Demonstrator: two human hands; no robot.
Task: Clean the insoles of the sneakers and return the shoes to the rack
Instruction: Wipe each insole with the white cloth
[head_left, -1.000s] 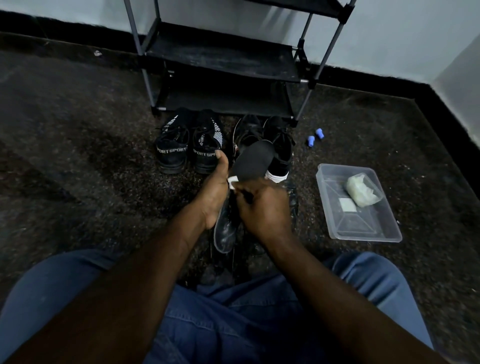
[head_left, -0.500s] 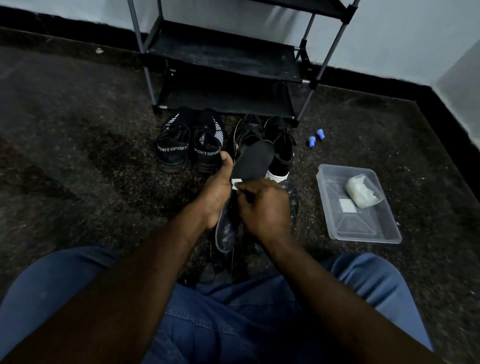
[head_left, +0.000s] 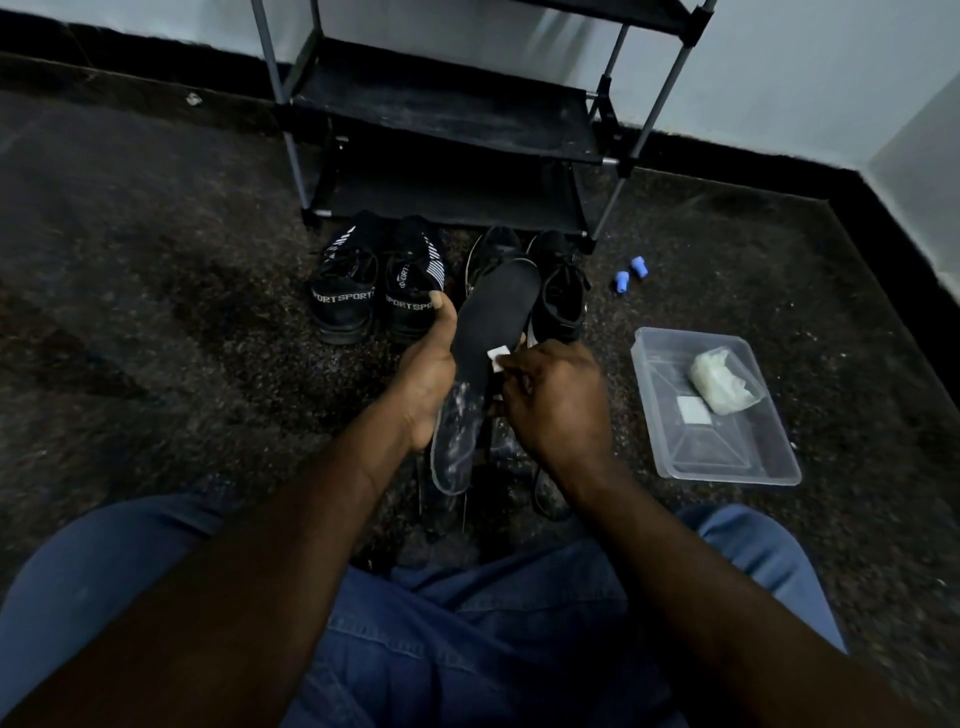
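At centre, above dark floor (head_left: 156, 312) — black insole (head_left: 493, 312) gripped along its left edge by left hand (head_left: 428, 374), thumb raised; small white wipe (head_left: 497, 357) pinched against its surface by curled fingers of right hand (head_left: 558, 400). Behind, two pairs of black sneakers (head_left: 343, 301) on floor before rack (head_left: 441, 119). Right — clear tray (head_left: 727, 475) holding white bag (head_left: 722, 382).

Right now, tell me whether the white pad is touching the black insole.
Touching. The head view shows the white pad, pinched by the right hand, pressed flat on the black insole that the left hand holds.
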